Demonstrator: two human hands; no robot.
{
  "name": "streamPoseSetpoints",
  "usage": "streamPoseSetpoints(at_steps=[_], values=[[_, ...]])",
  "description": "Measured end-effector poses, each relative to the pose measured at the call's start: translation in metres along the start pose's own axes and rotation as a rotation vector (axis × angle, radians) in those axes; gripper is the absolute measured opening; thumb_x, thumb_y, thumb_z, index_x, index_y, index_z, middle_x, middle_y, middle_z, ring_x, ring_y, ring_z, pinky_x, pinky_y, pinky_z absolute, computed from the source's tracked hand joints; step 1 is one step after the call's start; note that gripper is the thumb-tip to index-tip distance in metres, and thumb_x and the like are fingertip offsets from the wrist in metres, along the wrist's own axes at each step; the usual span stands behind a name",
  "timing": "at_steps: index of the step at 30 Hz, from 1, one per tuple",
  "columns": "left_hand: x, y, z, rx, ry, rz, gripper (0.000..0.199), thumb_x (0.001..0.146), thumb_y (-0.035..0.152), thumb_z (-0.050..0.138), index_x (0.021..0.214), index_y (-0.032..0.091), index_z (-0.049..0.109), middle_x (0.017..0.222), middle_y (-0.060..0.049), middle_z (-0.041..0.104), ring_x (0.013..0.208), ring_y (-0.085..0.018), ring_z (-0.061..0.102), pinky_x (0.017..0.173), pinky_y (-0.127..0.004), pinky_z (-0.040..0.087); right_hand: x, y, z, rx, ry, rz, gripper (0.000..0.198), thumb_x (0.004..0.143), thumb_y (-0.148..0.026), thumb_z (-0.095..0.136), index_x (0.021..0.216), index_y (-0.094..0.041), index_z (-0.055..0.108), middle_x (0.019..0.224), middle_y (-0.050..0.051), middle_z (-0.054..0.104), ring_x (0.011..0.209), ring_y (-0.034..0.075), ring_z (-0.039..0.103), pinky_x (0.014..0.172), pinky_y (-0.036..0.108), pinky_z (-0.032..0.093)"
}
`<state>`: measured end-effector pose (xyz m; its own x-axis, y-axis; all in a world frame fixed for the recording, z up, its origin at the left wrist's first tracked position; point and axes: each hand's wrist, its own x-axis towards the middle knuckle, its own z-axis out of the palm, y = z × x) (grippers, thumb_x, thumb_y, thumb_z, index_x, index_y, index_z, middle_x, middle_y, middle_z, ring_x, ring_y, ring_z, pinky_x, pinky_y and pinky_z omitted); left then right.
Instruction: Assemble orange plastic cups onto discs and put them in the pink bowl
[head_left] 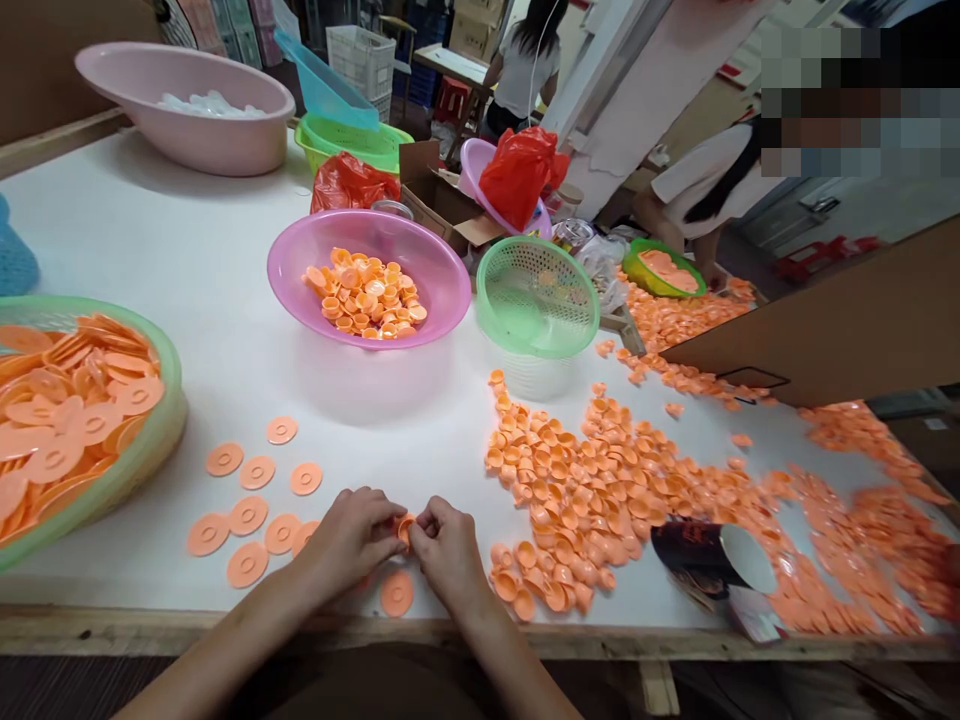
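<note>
Between the fingertips of my left hand [367, 535] and my right hand [448, 540] is a small orange plastic cup [405, 528], pinched from both sides near the table's front edge. My fingers hide most of it. Flat orange discs [248, 515] with a raised ring lie spread out left of my left hand, and one more disc [397, 594] lies just below the two hands. To the right of my right hand, a wide heap of small orange cups [577, 480] covers the tabletop.
A pink basin [442, 300] holds more cups, beside a green strainer basket [537, 345]. At left, a green basket [176, 400] brims with discs. A dark paper cup [690, 555] lies on its side. Behind stand a pale pink tub [225, 145] and a cardboard box [435, 205]. Another person [712, 180] works at right.
</note>
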<state>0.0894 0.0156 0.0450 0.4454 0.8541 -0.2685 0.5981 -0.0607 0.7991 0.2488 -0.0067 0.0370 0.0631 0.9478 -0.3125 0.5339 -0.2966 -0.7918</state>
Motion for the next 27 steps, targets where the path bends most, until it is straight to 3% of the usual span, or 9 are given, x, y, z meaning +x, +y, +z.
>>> streamPoseSetpoints(at_steps=[4, 7, 11, 13, 16, 19, 21, 24, 27], values=[[0.004, 0.008, 0.008, -0.094, 0.027, -0.235, 0.016, 0.079, 0.026, 0.051, 0.069, 0.019, 0.062, 0.064, 0.001, 0.061, 0.062, -0.014, 0.052, 0.057, -0.025, 0.033, -0.004, 0.0, -0.001, -0.037, -0.013, -0.033, 0.013, 0.072, -0.013, 0.051, 0.061, -0.021, 0.047, 0.053, -0.004, 0.054, 0.05, 0.011, 0.05, 0.049, 0.02, 0.034], [0.003, 0.008, 0.016, -0.061, 0.076, -0.25, 0.022, 0.081, 0.027, 0.048, 0.061, 0.019, 0.049, 0.06, 0.003, 0.056, 0.059, -0.012, 0.048, 0.055, -0.024, 0.029, -0.01, 0.003, 0.006, -0.067, 0.034, -0.096, 0.015, 0.078, -0.016, 0.049, 0.065, -0.021, 0.046, 0.057, -0.003, 0.054, 0.053, 0.012, 0.05, 0.053, 0.022, 0.036], [-0.004, 0.004, 0.021, -0.029, 0.082, -0.228, 0.024, 0.083, 0.031, 0.047, 0.062, 0.019, 0.048, 0.06, 0.004, 0.056, 0.058, -0.012, 0.047, 0.054, -0.023, 0.029, -0.014, 0.003, 0.018, -0.026, 0.097, -0.104, 0.015, 0.084, -0.02, 0.047, 0.069, -0.02, 0.048, 0.062, -0.002, 0.057, 0.056, 0.012, 0.052, 0.056, 0.023, 0.038], [-0.008, 0.003, 0.024, -0.011, 0.081, -0.23, 0.02, 0.082, 0.029, 0.048, 0.064, 0.019, 0.051, 0.061, 0.003, 0.058, 0.059, -0.012, 0.05, 0.054, -0.023, 0.03, -0.013, 0.002, 0.011, 0.037, 0.021, -0.06, 0.015, 0.085, -0.022, 0.048, 0.071, -0.02, 0.053, 0.062, -0.001, 0.059, 0.055, 0.012, 0.053, 0.055, 0.022, 0.04], [-0.002, 0.007, 0.016, -0.099, 0.142, -0.235, 0.016, 0.077, 0.025, 0.049, 0.064, 0.019, 0.055, 0.058, 0.003, 0.059, 0.057, -0.012, 0.053, 0.053, -0.022, 0.034, -0.014, 0.005, -0.023, 0.065, -0.14, -0.047, 0.02, 0.087, -0.028, 0.05, 0.076, -0.019, 0.064, 0.063, 0.001, 0.063, 0.057, 0.015, 0.057, 0.056, 0.024, 0.043], [0.029, 0.026, -0.029, -0.271, 0.322, -0.175, 0.016, 0.077, 0.026, 0.052, 0.064, 0.018, 0.057, 0.053, 0.003, 0.057, 0.051, -0.012, 0.055, 0.051, -0.022, 0.039, -0.019, 0.026, -0.07, -0.115, 0.085, -0.148, 0.023, 0.087, -0.03, 0.049, 0.089, -0.02, 0.069, 0.087, 0.008, 0.069, 0.082, 0.02, 0.064, 0.072, 0.028, 0.047], [0.056, 0.05, -0.079, -0.273, 0.53, -0.08, 0.016, 0.078, 0.029, 0.053, 0.07, 0.017, 0.061, 0.056, 0.002, 0.059, 0.051, -0.012, 0.057, 0.051, -0.022, 0.041, -0.024, 0.043, -0.093, -0.289, 0.166, -0.131, 0.021, 0.083, -0.031, 0.051, 0.09, -0.02, 0.068, 0.09, 0.008, 0.068, 0.084, 0.023, 0.064, 0.074, 0.031, 0.047], [0.089, 0.075, -0.148, -0.225, 0.752, 0.018, 0.03, 0.08, 0.037, 0.057, 0.098, 0.014, 0.066, 0.069, -0.001, 0.065, 0.057, -0.013, 0.059, 0.056, -0.024, 0.044, -0.034, 0.056, -0.104, -0.506, 0.169, -0.086, 0.017, 0.081, -0.03, 0.051, 0.082, -0.022, 0.065, 0.086, 0.007, 0.065, 0.078, 0.021, 0.063, 0.069, 0.03, 0.046], [0.087, 0.064, -0.162, -0.085, 0.638, 0.09, 0.03, 0.082, 0.039, 0.058, 0.1, 0.017, 0.066, 0.082, -0.003, 0.067, 0.068, -0.014, 0.06, 0.063, -0.025, 0.045, -0.039, 0.055, -0.096, -0.625, 0.117, -0.055, 0.018, 0.082, -0.026, 0.046, 0.074, -0.023, 0.061, 0.078, 0.005, 0.064, 0.073, 0.02, 0.061, 0.065, 0.028, 0.045]])
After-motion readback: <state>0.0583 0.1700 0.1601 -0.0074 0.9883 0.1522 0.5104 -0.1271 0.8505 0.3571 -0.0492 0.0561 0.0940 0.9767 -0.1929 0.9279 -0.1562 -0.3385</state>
